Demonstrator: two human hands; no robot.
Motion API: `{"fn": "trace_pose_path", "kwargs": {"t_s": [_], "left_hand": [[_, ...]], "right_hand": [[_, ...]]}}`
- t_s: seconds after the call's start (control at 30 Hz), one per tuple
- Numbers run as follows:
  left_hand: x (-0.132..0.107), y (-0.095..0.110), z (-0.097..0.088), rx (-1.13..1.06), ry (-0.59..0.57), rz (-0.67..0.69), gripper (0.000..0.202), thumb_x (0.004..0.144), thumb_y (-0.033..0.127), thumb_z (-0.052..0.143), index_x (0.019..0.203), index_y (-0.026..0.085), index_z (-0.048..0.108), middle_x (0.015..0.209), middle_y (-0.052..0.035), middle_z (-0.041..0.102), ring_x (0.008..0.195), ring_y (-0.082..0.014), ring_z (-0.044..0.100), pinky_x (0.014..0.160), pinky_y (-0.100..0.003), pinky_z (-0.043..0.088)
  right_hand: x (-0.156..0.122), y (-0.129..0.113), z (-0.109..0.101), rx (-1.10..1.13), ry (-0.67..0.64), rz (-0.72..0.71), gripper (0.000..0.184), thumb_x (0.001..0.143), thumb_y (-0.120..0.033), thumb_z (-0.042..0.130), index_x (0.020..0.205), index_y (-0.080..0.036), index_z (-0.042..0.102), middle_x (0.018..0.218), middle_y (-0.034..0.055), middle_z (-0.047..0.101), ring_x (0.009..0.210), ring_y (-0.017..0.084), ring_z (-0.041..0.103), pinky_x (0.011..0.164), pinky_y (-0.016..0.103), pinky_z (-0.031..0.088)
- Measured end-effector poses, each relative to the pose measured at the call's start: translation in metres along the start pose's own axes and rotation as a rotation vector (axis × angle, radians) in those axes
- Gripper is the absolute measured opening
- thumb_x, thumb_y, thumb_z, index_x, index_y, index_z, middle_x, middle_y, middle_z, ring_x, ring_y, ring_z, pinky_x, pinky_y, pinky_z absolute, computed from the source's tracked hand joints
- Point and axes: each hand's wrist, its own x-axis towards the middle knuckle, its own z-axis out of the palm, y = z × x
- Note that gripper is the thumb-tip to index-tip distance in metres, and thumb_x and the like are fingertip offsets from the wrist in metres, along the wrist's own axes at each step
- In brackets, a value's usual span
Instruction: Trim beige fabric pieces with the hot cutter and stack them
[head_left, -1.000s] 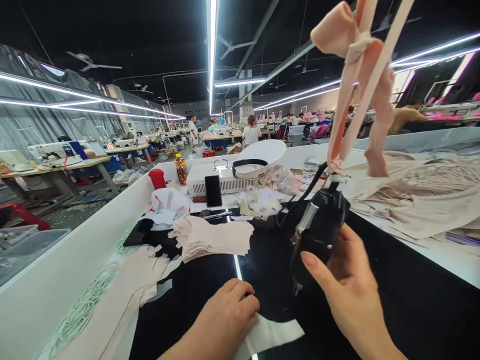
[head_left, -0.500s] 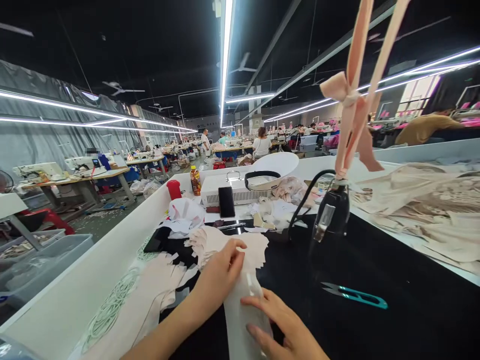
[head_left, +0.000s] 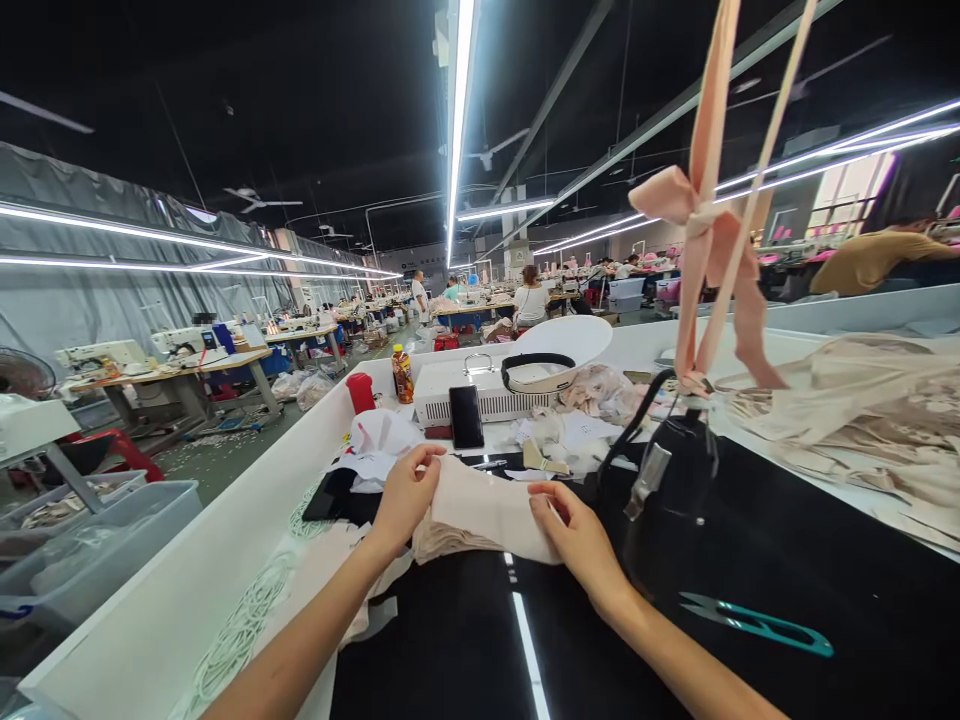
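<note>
In the head view, your left hand (head_left: pixel 405 495) is curled over the far left corner of the stack of beige fabric pieces (head_left: pixel 480 515), fingers closed on its top layers, while your right hand (head_left: pixel 577 535) pinches the stack's right edge, thumb on top and fingers tucked beneath. The stack lies on the black tabletop (head_left: pixel 825 560), just left of the black hanging tool (head_left: pixel 671 480), and your right hand sits between the two. The pieces are pale peach-beige, thin and matte, piled many layers deep; the top layer is smooth, while the lower layers fan out unevenly at the near-left side. The tool hangs from a knotted pink ribbon (head_left: pixel 709 230) that runs up out of the frame, with a black cable looping off its left shoulder. Nearer to you than the tool, and a little to its right, teal thread snips (head_left: pixel 757 622) lie flat on the tabletop. Beyond the tool to the left, a dark phone (head_left: pixel 466 417) leans upright against a white vented box (head_left: pixel 457 385); farther left again stand an orange-labelled bottle (head_left: pixel 403 372) and a red cup (head_left: pixel 362 392). To the right of the tool, beige garments (head_left: pixel 862 410) are heaped loosely. Well to the tool's left, nearer to you, white cord (head_left: pixel 240 630) lies in loops along the table's edge.
</note>
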Motion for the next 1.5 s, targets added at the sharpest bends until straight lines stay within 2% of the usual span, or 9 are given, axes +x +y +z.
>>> {"fn": "trace_pose_path", "kwargs": {"t_s": [0.3,0.47,0.57,0.67,0.8,0.9,1.03,1.23,1.5], "left_hand": [[0.006,-0.040,0.010,0.095,-0.081,-0.150,0.028,0.107,0.040,0.070,0.122,0.017,0.070,0.121,-0.0077,0.072,0.104,-0.0233,0.072,0.092,-0.044,0.062],[-0.002,-0.060,0.013,0.095,-0.167,-0.274,0.030,0.107,0.040,0.070,0.126,0.016,0.068,0.117,-0.0070,0.072,0.095,-0.0210,0.073,0.083,-0.040,0.064],[-0.009,-0.060,-0.006,0.103,-0.165,-0.309,0.032,0.108,0.041,0.069,0.128,0.017,0.067,0.115,-0.0066,0.072,0.090,-0.0192,0.073,0.077,-0.036,0.064],[-0.023,-0.055,-0.046,0.181,-0.141,-0.287,0.027,0.109,0.041,0.065,0.122,0.017,0.068,0.107,-0.0051,0.072,0.084,-0.0178,0.071,0.071,-0.032,0.061],[-0.059,-0.053,-0.105,0.401,-0.082,-0.254,0.019,0.101,0.037,0.060,0.093,0.024,0.071,0.094,-0.0047,0.074,0.080,-0.0224,0.068,0.068,-0.031,0.050],[-0.093,-0.058,-0.128,0.555,-0.083,-0.289,0.014,0.091,0.036,0.065,0.085,0.024,0.069,0.091,-0.0051,0.075,0.081,-0.0269,0.068,0.067,-0.032,0.042],[-0.124,-0.064,-0.127,0.664,-0.126,-0.322,0.014,0.093,0.030,0.059,0.085,0.023,0.068,0.092,-0.0046,0.075,0.083,-0.0255,0.070,0.068,-0.030,0.038],[-0.129,-0.063,-0.117,0.703,-0.100,-0.279,0.023,0.099,0.022,0.043,0.081,0.023,0.058,0.092,-0.0049,0.070,0.084,-0.0227,0.065,0.070,-0.031,0.035],[-0.144,-0.040,-0.127,0.529,-0.048,-0.177,0.023,0.102,0.042,0.031,0.089,0.028,0.044,0.084,0.0005,0.062,0.075,-0.0225,0.060,0.072,-0.033,0.040]], "right_hand": [[0.044,0.023,0.008,-0.136,0.046,-0.032,0.041,0.084,-0.042,0.054,0.112,-0.019,0.075,0.101,0.0118,0.082,0.092,0.032,0.078,0.084,0.043,0.059],[0.040,0.035,0.006,-0.230,-0.048,-0.110,0.043,0.081,-0.029,0.057,0.118,-0.019,0.076,0.120,0.0131,0.081,0.119,0.034,0.073,0.111,0.050,0.050],[0.028,0.036,0.002,-0.259,-0.080,-0.165,0.044,0.085,-0.031,0.057,0.123,-0.020,0.075,0.131,0.0124,0.077,0.132,0.036,0.066,0.120,0.053,0.043],[0.017,0.033,-0.003,-0.259,-0.119,-0.199,0.042,0.088,-0.036,0.057,0.124,-0.022,0.074,0.133,0.0117,0.077,0.131,0.037,0.065,0.119,0.056,0.044],[0.002,0.027,-0.004,-0.229,-0.177,-0.220,0.038,0.089,-0.040,0.058,0.119,-0.024,0.075,0.129,0.0115,0.078,0.126,0.039,0.068,0.114,0.060,0.048],[-0.011,0.024,-0.003,-0.197,-0.214,-0.221,0.035,0.090,-0.042,0.057,0.116,-0.025,0.075,0.126,0.0121,0.079,0.122,0.039,0.070,0.110,0.062,0.051],[-0.030,0.016,-0.001,-0.158,-0.283,-0.224,0.032,0.092,-0.043,0.057,0.113,-0.026,0.075,0.123,0.0124,0.079,0.118,0.037,0.071,0.107,0.058,0.052],[-0.057,-0.002,-0.003,-0.125,-0.398,-0.197,0.026,0.093,-0.039,0.059,0.108,-0.026,0.076,0.115,0.0091,0.078,0.105,0.031,0.071,0.097,0.049,0.053],[-0.100,-0.039,0.008,0.048,-0.563,-0.011,0.023,0.089,-0.044,0.069,0.097,-0.023,0.077,0.097,0.0061,0.077,0.092,0.026,0.068,0.085,0.039,0.052]]}}
